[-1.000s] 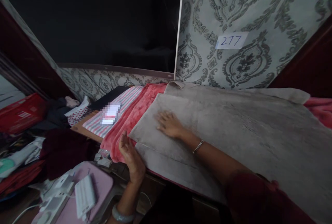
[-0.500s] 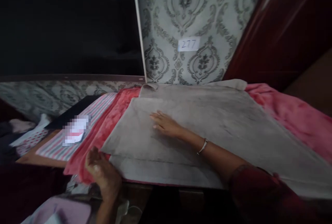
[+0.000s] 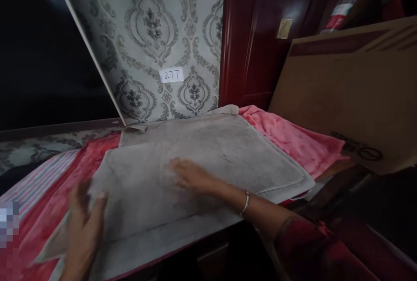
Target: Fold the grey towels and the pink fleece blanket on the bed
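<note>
The grey towel (image 3: pixel 208 159) lies folded on the pink blanket (image 3: pixel 293 137), long axis left-right. Right hand (image 3: pixel 189 176) rests flat and open mid-towel; left hand (image 3: pixel 83 224), open, touches its near-left corner.

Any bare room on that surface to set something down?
Free patches: grey towel top between right hand and pink blanket; the blanket strip before the cardboard box. Crowded at the near left, where left hand lies on the towel's edge.
</note>
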### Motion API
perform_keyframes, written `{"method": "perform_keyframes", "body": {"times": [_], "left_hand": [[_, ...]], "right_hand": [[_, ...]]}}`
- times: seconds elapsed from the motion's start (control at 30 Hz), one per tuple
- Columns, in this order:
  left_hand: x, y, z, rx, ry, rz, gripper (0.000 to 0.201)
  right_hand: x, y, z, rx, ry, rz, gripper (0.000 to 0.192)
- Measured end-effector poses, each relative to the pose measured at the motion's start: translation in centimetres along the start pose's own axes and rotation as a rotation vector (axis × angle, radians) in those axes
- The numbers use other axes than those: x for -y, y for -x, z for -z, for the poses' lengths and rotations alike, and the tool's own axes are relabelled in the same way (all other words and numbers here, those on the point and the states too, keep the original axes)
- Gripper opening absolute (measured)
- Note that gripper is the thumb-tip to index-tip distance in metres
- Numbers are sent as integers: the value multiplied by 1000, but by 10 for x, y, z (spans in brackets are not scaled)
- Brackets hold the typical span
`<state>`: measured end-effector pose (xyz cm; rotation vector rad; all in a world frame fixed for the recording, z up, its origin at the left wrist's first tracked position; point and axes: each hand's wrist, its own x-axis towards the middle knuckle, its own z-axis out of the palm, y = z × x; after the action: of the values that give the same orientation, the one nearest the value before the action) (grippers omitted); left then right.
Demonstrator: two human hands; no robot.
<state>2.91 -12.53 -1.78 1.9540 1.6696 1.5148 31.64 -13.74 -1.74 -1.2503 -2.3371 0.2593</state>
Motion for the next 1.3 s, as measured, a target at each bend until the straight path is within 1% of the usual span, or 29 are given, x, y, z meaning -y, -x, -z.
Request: {"method": "perform_keyframes", "body": {"times": [0.03, 0.07, 0.13, 0.17, 0.23, 0.3, 0.33, 0.4, 0.47, 0.53, 0.6, 0.67, 0.73, 0.77, 0.8, 0.83, 0.87, 0.9, 0.97, 1.03, 1.07, 1.1, 1.13, 1.17, 1.2, 1.3], "left_hand": [[-6, -11, -16, 90, 36, 10, 67], [-14, -23, -35, 206, 65, -33, 74], [-35, -47, -81, 396, 65, -188, 79], [-49, -57, -106, 476, 41, -263, 78], [-82, -69, -155, 605, -53, -387, 75], [-115, -70, -198, 728, -209, -488, 71], [-129, -65, -216, 768, -287, -516, 69], [-146, -51, -244, 827, -334, -566, 67], [-149, -34, -262, 877, -340, -621, 64], [-144, -21, -272, 900, -366, -677, 64], [-136, -15, -277, 888, -398, -714, 65], [-131, -15, -279, 878, -416, -736, 66], [-129, -17, -280, 874, -406, -740, 66], [-129, -17, -281, 871, -396, -740, 66], [-129, -18, -281, 865, -383, -740, 66], [-129, -18, -282, 858, -370, -743, 65], [-129, -18, -282, 849, -361, -746, 65], [-129, -18, -282, 840, -356, -750, 65], [-129, -17, -282, 823, -358, -756, 64], [-129, -18, -281, 821, -364, -759, 64], [-129, -18, -281, 827, -367, -759, 64], [-129, -19, -281, 834, -373, -759, 64], [-128, -19, -282, 843, -381, -757, 64], [-128, -20, -282, 851, -393, -753, 64], [-128, -20, -283, 858, -404, -749, 65], [-127, -20, -285, 867, -422, -742, 65]], "right_hand": [[-18, 4, 13, -40, 66, -190, 60], [-35, 10, 25, -71, 112, -362, 61], [-64, 25, 40, -101, 172, -601, 61], [-75, 34, 45, -101, 190, -677, 60], [-91, 53, 48, -88, 230, -773, 60], [-99, 70, 45, -61, 285, -836, 61], [-102, 79, 43, -42, 312, -849, 62], [-107, 96, 38, 2, 349, -832, 65], [-114, 119, 38, 30, 364, -808, 67], [-125, 149, 46, 41, 381, -846, 67], [-138, 187, 62, 48, 419, -957, 65], [-148, 222, 82, 38, 467, -1139, 64], [-154, 240, 99, -22, 520, -1340, 63], [-155, 240, 105, -60, 542, -1393, 63], [-155, 234, 108, -94, 553, -1387, 63], [-154, 220, 108, -120, 549, -1327, 63], [-154, 202, 107, -126, 526, -1219, 63], [-155, 179, 103, -124, 473, -1095, 62], [-160, 132, 94, -121, 366, -908, 62], [-172, 95, 88, -128, 328, -815, 63], [-180, 84, 87, -119, 322, -794, 63], [-190, 80, 87, -102, 323, -790, 62], [-200, 81, 89, -84, 331, -805, 62], [-211, 89, 91, -72, 345, -840, 62], [-221, 102, 95, -68, 363, -895, 62], [-243, 155, 110, -109, 401, -1146, 65]]}}
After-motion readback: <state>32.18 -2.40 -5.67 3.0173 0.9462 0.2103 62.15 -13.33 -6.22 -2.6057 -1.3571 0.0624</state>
